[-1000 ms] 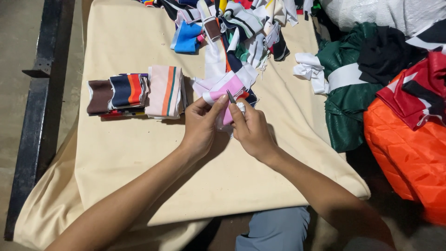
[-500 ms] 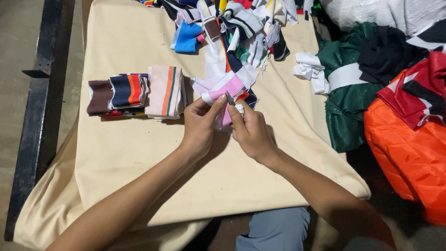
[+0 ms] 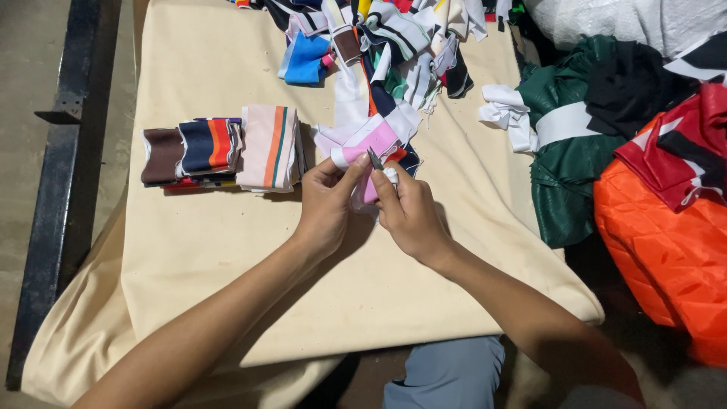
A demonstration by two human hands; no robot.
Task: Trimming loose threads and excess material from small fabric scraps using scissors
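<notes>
My left hand (image 3: 327, 206) pinches a pink and white strip of knit fabric (image 3: 362, 139) at its near end. My right hand (image 3: 407, 213) grips a small metal thread snipper (image 3: 376, 160) with its blades pointing up against that fabric. Both hands meet over the middle of a table covered in a cream cloth (image 3: 204, 250). The fabric strip trails away from me toward a heap of loose pieces.
A neat row of folded striped fabric pieces (image 3: 223, 148) lies left of my hands. A jumbled heap of coloured strips (image 3: 386, 42) fills the far side. Green (image 3: 568, 151), red (image 3: 674, 151) and orange (image 3: 666, 250) cloth bundles sit to the right. A dark metal rail (image 3: 64, 151) runs along the left.
My hands have barely shifted; the fingers of both adjust slightly on the pink and white strip and the snipper.
</notes>
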